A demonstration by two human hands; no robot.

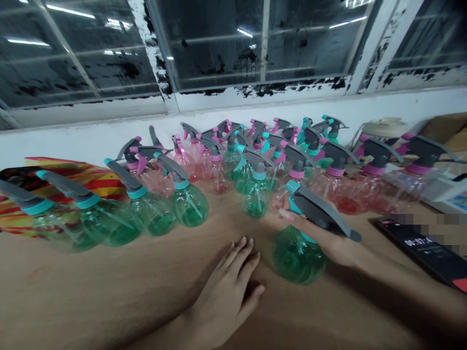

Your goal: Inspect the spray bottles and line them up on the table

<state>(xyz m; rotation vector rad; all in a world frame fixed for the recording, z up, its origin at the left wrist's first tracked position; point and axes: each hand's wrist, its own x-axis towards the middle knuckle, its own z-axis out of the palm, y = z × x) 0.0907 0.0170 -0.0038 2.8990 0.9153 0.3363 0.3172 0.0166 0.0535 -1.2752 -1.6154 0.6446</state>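
Note:
My right hand (330,240) is wrapped round the neck of a green spray bottle (297,257) with a grey and teal trigger head, its index finger at the trigger. The bottle is see-through and leans a little; I cannot tell whether its base touches the table. My left hand (226,287) lies palm down on the brown table (146,287), fingers stretched out, holding nothing. Beyond it stand a green spray bottle (189,204) and another green spray bottle (255,197), both with teal collars. Part of the held bottle's neck is hidden by my fingers.
Several pink spray bottles (350,189) and green ones crowd the back. More green bottles (109,221) line the left, before a red and yellow patterned bag (87,175). A phone (419,248) showing a timer lies at right, near a white device (447,189). Windows (219,43) rise behind.

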